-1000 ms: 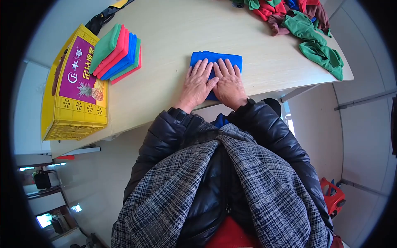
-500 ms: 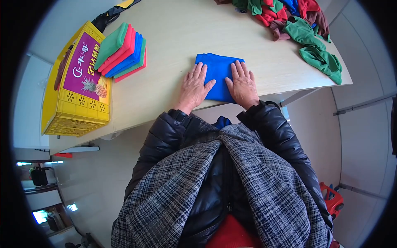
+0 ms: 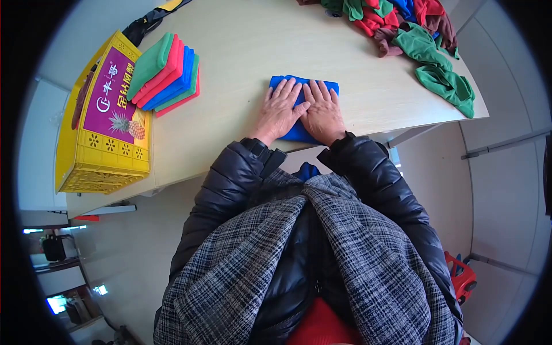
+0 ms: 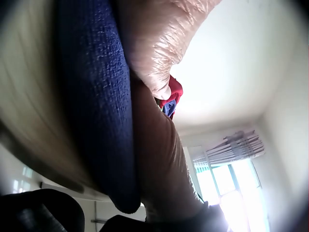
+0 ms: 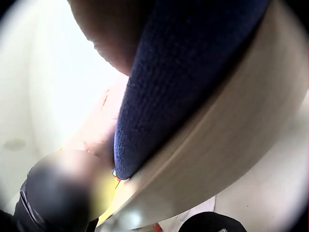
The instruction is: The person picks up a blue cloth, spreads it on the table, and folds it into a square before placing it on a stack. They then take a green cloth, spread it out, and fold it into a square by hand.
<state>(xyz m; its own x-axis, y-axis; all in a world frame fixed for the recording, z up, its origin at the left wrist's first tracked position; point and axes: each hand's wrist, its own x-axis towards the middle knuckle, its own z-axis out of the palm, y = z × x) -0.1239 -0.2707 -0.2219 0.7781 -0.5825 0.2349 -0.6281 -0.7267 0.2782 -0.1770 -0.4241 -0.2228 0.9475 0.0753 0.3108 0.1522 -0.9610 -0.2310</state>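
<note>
A folded blue cloth point(image 3: 299, 130) lies on the table close to its front edge. My left hand point(image 3: 279, 112) rests flat on its left part with the fingers straight and pointing away from me. On the right part lies my right hand point(image 3: 323, 115), also flat, and the two thumbs meet over the middle. Much of the cloth is hidden beneath both hands. In the left wrist view the thick folded edge of the blue cloth point(image 4: 99, 96) runs under the palm. The right wrist view shows the blue cloth point(image 5: 164, 92) on the tabletop with a hand pressed on it.
At the left a stack of folded green, red and blue cloths point(image 3: 167, 75) leans by a yellow crate point(image 3: 103, 164) with a pineapple label. Loose crumpled cloths point(image 3: 425, 49) lie heaped at the back right of the table point(image 3: 230, 75). A dark strap-like item point(image 3: 144, 26) lies behind the crate.
Half a second ago the hands were spread to the sides of the blue cloth; now they have come together over its middle, as they were one second ago.
</note>
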